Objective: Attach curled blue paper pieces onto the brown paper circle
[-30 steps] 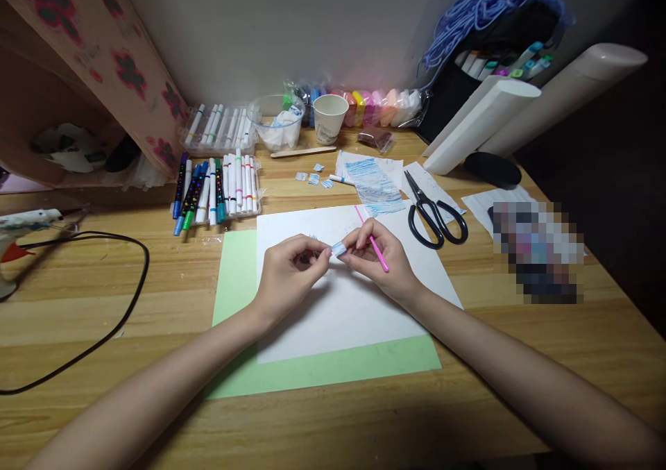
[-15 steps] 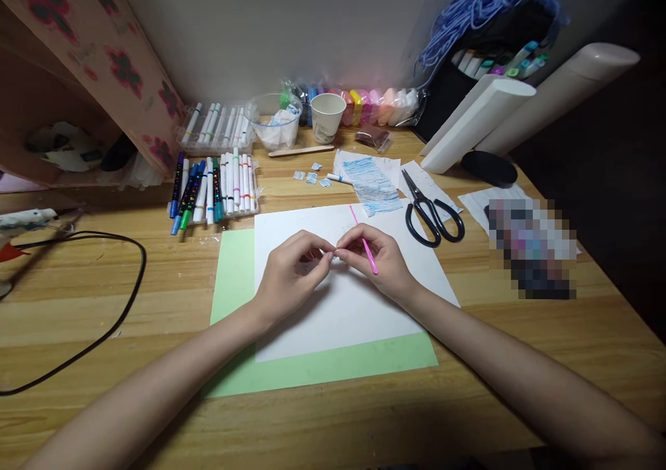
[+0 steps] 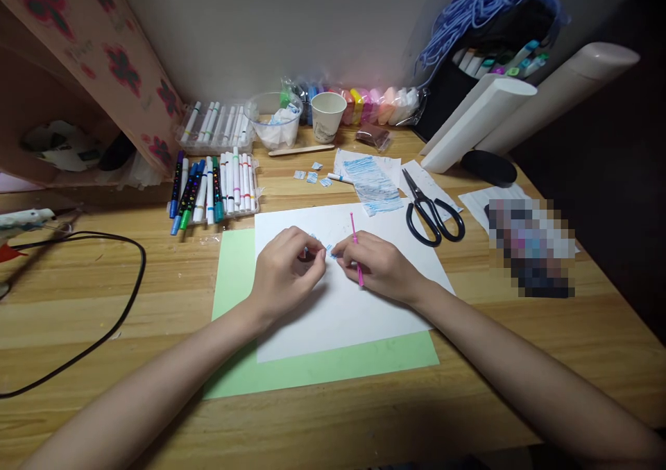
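Observation:
Both hands meet over a white sheet (image 3: 364, 310) that lies on a green sheet (image 3: 234, 282) on the wooden desk. My left hand (image 3: 286, 272) is closed, its fingertips pinching a small blue-coloured paper scrap (image 3: 329, 249). My right hand (image 3: 377, 265) is closed too; it grips a thin pink stick (image 3: 356, 248) that stands nearly upright, and its fingertips touch the same scrap. Another tiny blue scrap (image 3: 313, 237) peeks out above my left fingers.
Black scissors (image 3: 431, 213) and a blue-scribbled paper (image 3: 370, 182) lie behind the sheets. Markers (image 3: 213, 187), a marker tray (image 3: 213, 126), a plastic bowl (image 3: 273, 119), a paper cup (image 3: 327, 116) and clay packs (image 3: 374, 105) stand at the back. A black cable (image 3: 104, 303) and glue gun (image 3: 21, 220) are left.
The blue scrap, held up between both hands a second ago, has come down to the white sheet. The pink stick swung from a slant to nearly upright.

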Demonstrator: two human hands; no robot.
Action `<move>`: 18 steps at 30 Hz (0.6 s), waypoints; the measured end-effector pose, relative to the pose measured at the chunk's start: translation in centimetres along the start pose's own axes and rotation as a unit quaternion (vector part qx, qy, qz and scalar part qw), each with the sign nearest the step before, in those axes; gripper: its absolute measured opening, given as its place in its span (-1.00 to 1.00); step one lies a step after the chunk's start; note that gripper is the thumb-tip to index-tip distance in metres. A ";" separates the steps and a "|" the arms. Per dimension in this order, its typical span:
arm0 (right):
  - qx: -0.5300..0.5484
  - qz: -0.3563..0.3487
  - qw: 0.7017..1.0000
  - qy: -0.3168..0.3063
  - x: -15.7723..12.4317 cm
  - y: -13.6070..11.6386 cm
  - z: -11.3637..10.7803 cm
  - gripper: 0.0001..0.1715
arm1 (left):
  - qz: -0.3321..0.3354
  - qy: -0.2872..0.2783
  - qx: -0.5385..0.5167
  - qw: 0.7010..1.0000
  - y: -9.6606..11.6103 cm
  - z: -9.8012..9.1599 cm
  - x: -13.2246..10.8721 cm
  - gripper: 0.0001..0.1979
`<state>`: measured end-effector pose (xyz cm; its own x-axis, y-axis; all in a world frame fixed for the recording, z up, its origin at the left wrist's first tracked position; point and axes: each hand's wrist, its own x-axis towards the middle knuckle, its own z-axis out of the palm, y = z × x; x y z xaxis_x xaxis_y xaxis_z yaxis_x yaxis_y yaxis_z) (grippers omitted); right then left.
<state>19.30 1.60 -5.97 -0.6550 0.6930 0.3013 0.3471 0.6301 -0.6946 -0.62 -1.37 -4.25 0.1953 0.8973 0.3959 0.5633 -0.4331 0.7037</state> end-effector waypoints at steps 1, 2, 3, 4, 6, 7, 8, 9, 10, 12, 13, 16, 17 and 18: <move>-0.006 0.002 1.000 -0.005 0.0 0.1 0.0 -0.79 | -0.004 0.005 0.005 1.000 0.0 0.0 -0.1 -0.96; -0.010 0.007 1.000 -0.007 -0.1 0.2 0.0 -0.79 | -0.007 0.011 0.010 1.000 -0.1 0.1 -0.1 -0.96; -0.013 0.010 1.000 -0.005 -0.1 0.2 0.1 -0.78 | -0.009 0.017 0.014 1.000 -0.1 0.1 -0.1 -0.96; -0.016 0.013 1.000 -0.001 -0.1 0.2 0.2 -0.78 | -0.011 0.022 0.017 1.000 -0.1 0.1 -0.1 -0.96; -0.021 0.018 0.999 0.019 0.0 0.1 0.3 -0.79 | -0.013 0.027 0.024 0.999 0.0 0.0 -0.1 -0.96; -0.020 0.024 0.999 0.037 0.0 -0.1 0.4 -0.80 | -0.014 0.025 0.028 0.999 0.1 0.0 -0.2 -0.95; -0.010 0.038 0.997 0.059 0.1 -0.2 0.5 -0.80 | -0.015 0.021 0.034 0.999 0.2 0.0 -0.2 -0.94; 0.011 0.060 0.994 0.085 0.1 -0.5 0.7 -0.81 | -0.020 0.015 0.040 0.999 0.4 0.1 -0.3 -0.94; 0.044 0.089 0.989 0.112 0.1 -0.7 0.8 -0.81 | -0.026 0.005 0.046 0.999 0.6 0.1 -0.4 -0.93; 0.127 0.148 0.969 0.154 0.2 -1.2 1.0 -0.79 | -0.041 -0.016 0.056 0.997 1.0 0.4 -0.7 -0.91; 0.164 0.170 0.958 0.166 0.2 -1.5 1.0 -0.78 | -0.050 -0.026 0.060 0.997 1.3 0.5 -0.8 -0.90; 0.219 0.197 0.939 0.179 0.3 -2.1 1.0 -0.74 | -0.064 -0.042 0.073 0.994 1.6 0.7 -1.0 -0.87; 0.219 0.198 0.938 0.183 0.4 -2.2 0.9 -0.74 | -0.063 -0.044 0.079 0.994 1.7 0.7 -1.1 -0.87; 0.210 0.198 0.940 0.184 0.4 -2.3 0.7 -0.74 | -0.058 -0.044 0.087 0.994 1.7 0.7 -1.1 -0.87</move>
<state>17.75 0.18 -4.75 -0.2279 0.9666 0.1173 0.1684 0.1578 -0.9730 0.69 -3.07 -3.93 0.1860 0.9475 0.2601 0.7151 -0.3121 0.6255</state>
